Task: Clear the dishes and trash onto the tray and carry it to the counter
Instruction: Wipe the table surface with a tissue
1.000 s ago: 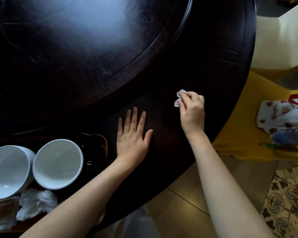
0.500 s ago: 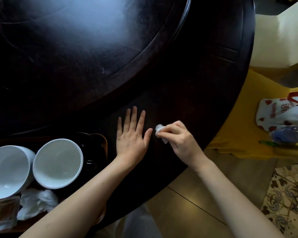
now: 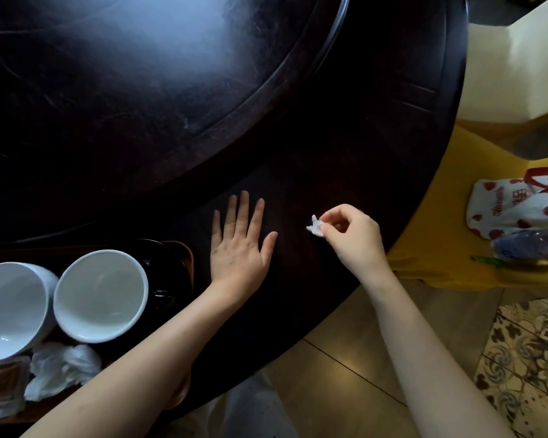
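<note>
My right hand (image 3: 353,240) pinches a small crumpled white tissue scrap (image 3: 315,227) between thumb and fingertips, just above the dark round table (image 3: 345,128). My left hand (image 3: 239,245) lies flat on the table with fingers spread, a short way left of the scrap. At the lower left a brown tray (image 3: 185,257) holds two white bowls (image 3: 100,295) (image 3: 10,311), a dark plate (image 3: 166,273), crumpled white tissues (image 3: 60,368) and a brown packet (image 3: 2,384).
A raised round turntable (image 3: 140,74) covers the table's middle. Right of the table, a yellow chair (image 3: 450,241) carries a white and red bag (image 3: 516,207) and a plastic bottle (image 3: 529,248). Tiled floor (image 3: 345,358) lies below the table's edge.
My right hand drew the tissue scrap from the far right toward me and my left hand, then lifted it slightly and shifted back right. My left hand stayed flat in place.
</note>
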